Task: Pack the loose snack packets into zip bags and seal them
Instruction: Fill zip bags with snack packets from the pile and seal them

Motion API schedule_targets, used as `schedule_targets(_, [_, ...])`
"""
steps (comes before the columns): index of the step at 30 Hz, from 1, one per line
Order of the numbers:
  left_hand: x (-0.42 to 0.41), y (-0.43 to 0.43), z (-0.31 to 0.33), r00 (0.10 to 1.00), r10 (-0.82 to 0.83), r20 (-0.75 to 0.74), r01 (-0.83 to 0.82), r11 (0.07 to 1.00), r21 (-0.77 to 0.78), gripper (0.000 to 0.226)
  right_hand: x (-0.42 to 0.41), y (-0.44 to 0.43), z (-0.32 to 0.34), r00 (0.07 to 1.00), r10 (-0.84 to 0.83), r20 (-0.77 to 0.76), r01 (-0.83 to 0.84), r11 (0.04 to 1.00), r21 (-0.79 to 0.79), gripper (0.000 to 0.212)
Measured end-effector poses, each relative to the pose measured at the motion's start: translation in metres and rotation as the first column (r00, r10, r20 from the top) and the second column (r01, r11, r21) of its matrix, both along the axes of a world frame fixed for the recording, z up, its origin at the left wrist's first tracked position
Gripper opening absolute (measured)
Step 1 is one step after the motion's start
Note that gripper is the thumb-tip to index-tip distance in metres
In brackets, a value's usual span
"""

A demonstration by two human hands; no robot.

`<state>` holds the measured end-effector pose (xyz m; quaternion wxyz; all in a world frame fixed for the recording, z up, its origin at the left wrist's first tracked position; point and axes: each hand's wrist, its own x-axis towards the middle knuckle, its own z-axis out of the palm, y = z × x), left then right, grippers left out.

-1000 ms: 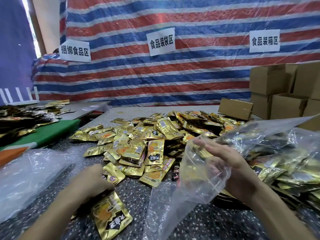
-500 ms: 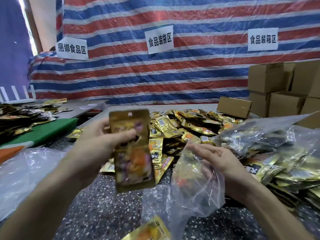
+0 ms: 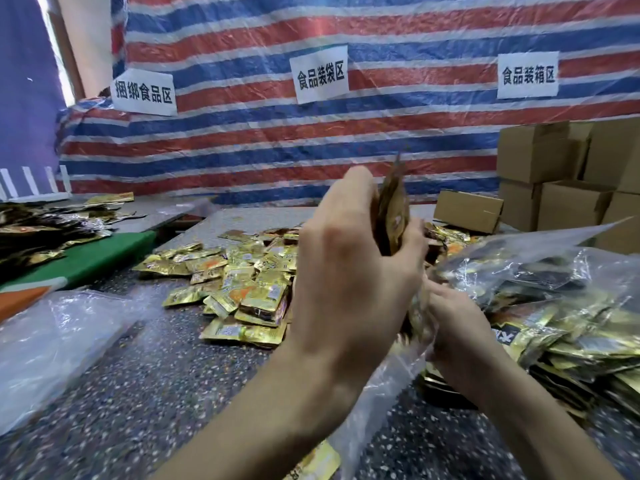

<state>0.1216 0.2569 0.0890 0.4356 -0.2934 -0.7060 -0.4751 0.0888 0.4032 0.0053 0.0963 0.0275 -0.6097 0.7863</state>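
While the left hand (image 3: 353,271) clamps its fingers (image 3: 360,188) on a snack packet (image 3: 394,209), held edge-on above the zip bag (image 3: 381,386) in the head view, the right hand (image 3: 457,327) pinches the bag's mouth. Loose packets (image 3: 249,292) lie on the table (image 3: 156,375). Risk: the limp mouth may collapse, so the packet snags the rim and falls outside.
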Motion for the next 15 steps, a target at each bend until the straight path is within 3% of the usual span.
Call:
schedule_targets(5, [-0.018, -0.006, -0.011, 0.998, 0.066, 0.000, -0.066, 0.993, -0.098, 0.034, -0.001, 0.009, 0.005, 0.998, 0.045, 0.037, -0.041, 0.995, -0.087, 0.034])
schedule_targets(10, [-0.028, -0.005, -0.026, 0.974, -0.029, 0.226, 0.054, 0.993, -0.107, 0.032, 0.005, 0.003, 0.011, 0.996, 0.083, -0.035, -0.087, 0.989, -0.118, 0.037])
schedule_targets(13, [-0.032, -0.012, -0.031, 0.948, 0.119, 0.297, -0.020, 0.948, -0.319, 0.044, 0.006, 0.002, 0.013, 0.991, 0.092, -0.094, -0.107, 0.980, -0.167, 0.038])
schedule_targets(15, [-0.035, -0.023, -0.028, 0.838, 0.122, 0.532, 0.122, 0.908, -0.401, 0.049, 0.007, 0.004, 0.015, 0.989, 0.084, -0.124, -0.110, 0.970, -0.219, 0.038])
